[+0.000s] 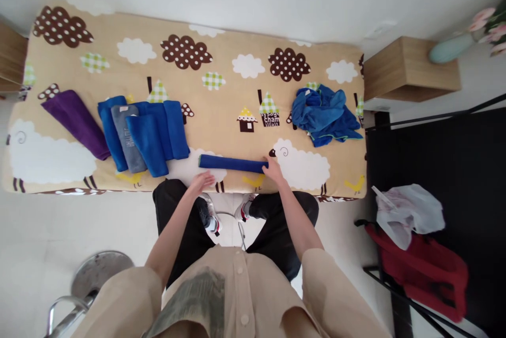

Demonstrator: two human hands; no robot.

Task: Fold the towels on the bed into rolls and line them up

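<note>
A dark blue towel (233, 163), folded into a long narrow strip, lies across the front of the patterned bedspread (221, 111). At the strip's right end, my right hand (273, 169) has its thumb and fingers closed around the cloth. My left hand (202, 181) is open, fingers stretched out, just below the strip's left part; whether it touches the cloth is unclear. To the left lie a purple folded towel (77, 123), a grey one (127, 137) and several blue folded towels (148, 144), partly overlapping. A crumpled heap of blue cloth (326, 115) rests on the right.
A wooden box shelf (407, 71) with a pale green vase (450, 49) of pink flowers stands at the right. Below it are a white plastic bag (411, 209) and a red bag (430, 274). A round metal stool base (100, 272) is at the lower left.
</note>
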